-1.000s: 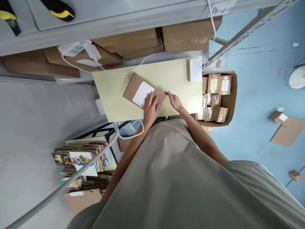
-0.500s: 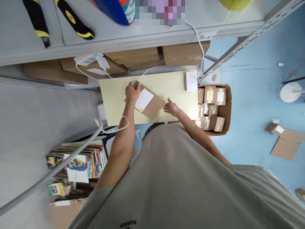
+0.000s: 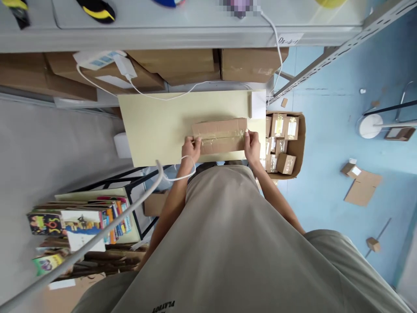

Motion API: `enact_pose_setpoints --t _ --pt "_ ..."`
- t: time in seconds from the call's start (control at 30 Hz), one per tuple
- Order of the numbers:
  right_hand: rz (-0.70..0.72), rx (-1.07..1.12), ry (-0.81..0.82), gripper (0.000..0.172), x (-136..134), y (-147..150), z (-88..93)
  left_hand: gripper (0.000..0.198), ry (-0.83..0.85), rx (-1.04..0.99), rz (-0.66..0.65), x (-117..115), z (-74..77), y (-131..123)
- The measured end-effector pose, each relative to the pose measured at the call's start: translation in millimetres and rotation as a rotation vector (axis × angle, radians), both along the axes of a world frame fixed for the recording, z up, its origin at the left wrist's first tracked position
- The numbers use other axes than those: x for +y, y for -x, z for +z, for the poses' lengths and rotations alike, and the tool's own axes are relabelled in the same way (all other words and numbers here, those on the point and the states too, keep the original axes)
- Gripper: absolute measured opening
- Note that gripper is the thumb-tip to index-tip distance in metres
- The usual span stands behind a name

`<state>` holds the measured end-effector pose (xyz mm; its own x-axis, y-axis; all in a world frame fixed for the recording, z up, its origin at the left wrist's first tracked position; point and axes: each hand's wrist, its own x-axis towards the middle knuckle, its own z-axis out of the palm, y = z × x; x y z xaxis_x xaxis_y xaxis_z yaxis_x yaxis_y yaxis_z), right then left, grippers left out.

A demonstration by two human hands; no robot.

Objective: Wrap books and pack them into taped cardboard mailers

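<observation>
A flat brown cardboard box (image 3: pixel 220 134) with clear tape along its middle seam lies lengthwise on the pale yellow table (image 3: pixel 153 126). My left hand (image 3: pixel 190 148) grips its left end, fingers curled over the edge. At the box's right end, my right hand (image 3: pixel 252 144) holds on with fingers closed on the corner. The white label seen earlier is out of sight.
A white pad (image 3: pixel 258 104) lies at the table's far right corner. An open carton (image 3: pixel 301 143) of small taped boxes stands on the blue floor to the right. Large cardboard boxes (image 3: pixel 182 65) sit under the grey shelf (image 3: pixel 169 30). Books (image 3: pixel 81 217) are stacked lower left.
The box has been turned over and squared to the table: its label side is down and the taped seam faces up. Both hands moved to its two ends.
</observation>
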<state>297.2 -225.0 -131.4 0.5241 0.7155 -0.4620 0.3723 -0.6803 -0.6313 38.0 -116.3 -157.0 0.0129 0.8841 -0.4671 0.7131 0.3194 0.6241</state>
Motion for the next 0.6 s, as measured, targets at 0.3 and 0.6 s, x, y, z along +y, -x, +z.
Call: enact_pose_setpoints --t 0.3,0.6 --pt "0.116 0.102 0.123 0.067 -3.2 -32.0 -45.9 0.07 0.181 -0.257 0.041 -2.5 -30.8 -16.1" --pt "0.183 0.481 -0.042 0.096 4.5 -52.3 -59.3 0.099 0.432 -0.716 0.044 2.7 -38.7 -11.1"
